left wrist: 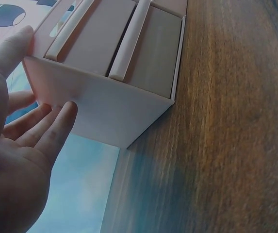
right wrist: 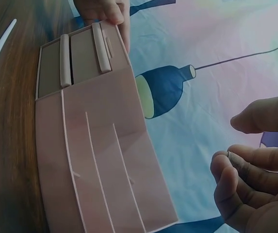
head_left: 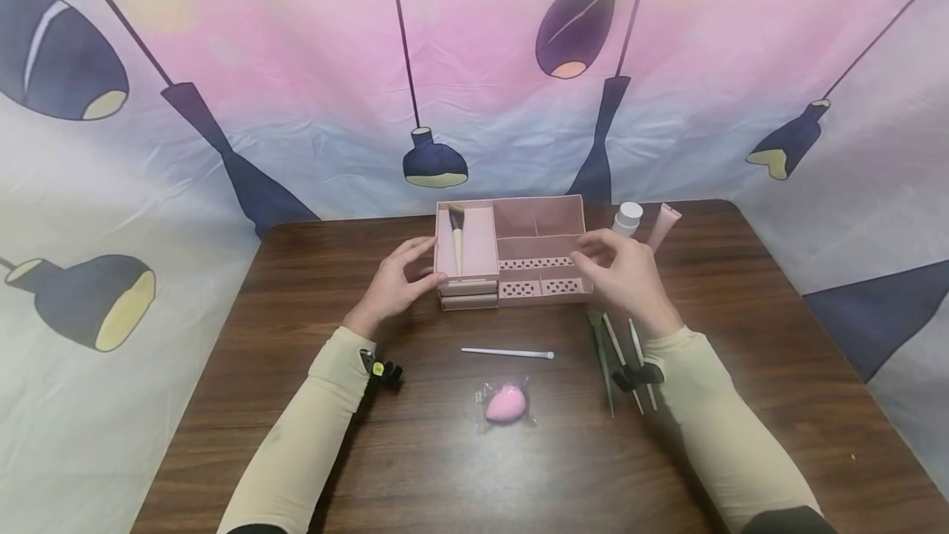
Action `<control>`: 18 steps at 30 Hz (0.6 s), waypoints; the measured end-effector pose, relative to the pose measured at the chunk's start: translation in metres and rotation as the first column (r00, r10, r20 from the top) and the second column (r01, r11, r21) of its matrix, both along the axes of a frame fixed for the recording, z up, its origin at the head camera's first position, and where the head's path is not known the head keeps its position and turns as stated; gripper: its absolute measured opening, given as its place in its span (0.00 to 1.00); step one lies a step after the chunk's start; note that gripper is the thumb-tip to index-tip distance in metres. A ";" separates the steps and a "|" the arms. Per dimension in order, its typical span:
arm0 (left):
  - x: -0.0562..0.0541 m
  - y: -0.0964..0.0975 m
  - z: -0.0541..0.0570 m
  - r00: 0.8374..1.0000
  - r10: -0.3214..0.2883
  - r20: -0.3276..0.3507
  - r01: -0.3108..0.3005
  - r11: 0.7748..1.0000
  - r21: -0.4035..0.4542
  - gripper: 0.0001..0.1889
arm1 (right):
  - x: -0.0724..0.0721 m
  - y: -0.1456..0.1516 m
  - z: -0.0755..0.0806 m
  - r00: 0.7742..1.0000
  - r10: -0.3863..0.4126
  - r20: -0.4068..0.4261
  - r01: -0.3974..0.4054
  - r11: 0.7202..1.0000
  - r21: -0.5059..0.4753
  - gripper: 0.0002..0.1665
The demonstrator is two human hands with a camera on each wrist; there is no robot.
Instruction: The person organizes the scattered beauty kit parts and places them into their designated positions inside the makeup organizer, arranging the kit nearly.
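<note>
A pink desktop organizer (head_left: 539, 221) stands near the table's back edge, with drawers at its left and divided compartments at its right. A makeup brush (head_left: 456, 247) with a dark head lies in its top-left tray. My left hand (head_left: 400, 280) is at the organizer's left end. In the left wrist view its thumb meets the front top edge and its fingers lie along the side wall (left wrist: 100, 111). Near the right end hovers my right hand (head_left: 628, 274), fingers loosely bent and holding nothing. The right wrist view shows it apart from the compartments (right wrist: 100, 160).
A thin white brush (head_left: 507, 353) and a wrapped pink makeup sponge (head_left: 507, 405) lie in front of the organizer. Several brushes, one green (head_left: 602, 361), lie below my right wrist. Behind my right hand are a white-capped bottle (head_left: 628, 217) and a pink tube (head_left: 665, 225).
</note>
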State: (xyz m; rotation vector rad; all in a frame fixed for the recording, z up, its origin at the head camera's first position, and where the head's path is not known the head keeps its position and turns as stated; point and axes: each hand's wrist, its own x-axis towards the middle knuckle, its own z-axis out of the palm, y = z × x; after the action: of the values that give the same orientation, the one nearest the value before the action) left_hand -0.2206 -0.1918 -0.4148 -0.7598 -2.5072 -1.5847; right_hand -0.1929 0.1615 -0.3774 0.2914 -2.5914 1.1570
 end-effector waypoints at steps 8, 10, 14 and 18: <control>0.002 -0.001 0.000 1.000 0.012 -0.010 -0.012 1.000 -0.012 0.33 | 0.003 0.012 -0.009 0.999 -0.025 0.039 0.025 1.000 -0.001 0.13; 0.004 -0.001 0.001 1.000 0.023 -0.009 -0.024 0.999 -0.029 0.33 | 0.003 0.015 -0.012 0.998 -0.023 0.051 0.023 1.000 0.008 0.14; 0.003 0.000 0.002 1.000 0.025 -0.006 -0.026 0.999 -0.047 0.33 | 0.005 0.026 -0.018 0.996 -0.053 0.070 0.049 0.997 0.055 0.15; 0.001 0.002 0.002 1.000 0.016 0.007 -0.016 0.999 -0.033 0.33 | 0.008 0.035 -0.023 0.994 -0.064 0.088 0.056 0.995 0.082 0.15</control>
State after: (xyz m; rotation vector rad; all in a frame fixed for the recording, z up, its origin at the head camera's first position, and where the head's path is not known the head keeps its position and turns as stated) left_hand -0.2196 -0.1898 -0.4131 -0.7367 -2.5439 -1.5484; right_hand -0.1851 0.1960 -0.4004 0.1801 -2.7095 1.0729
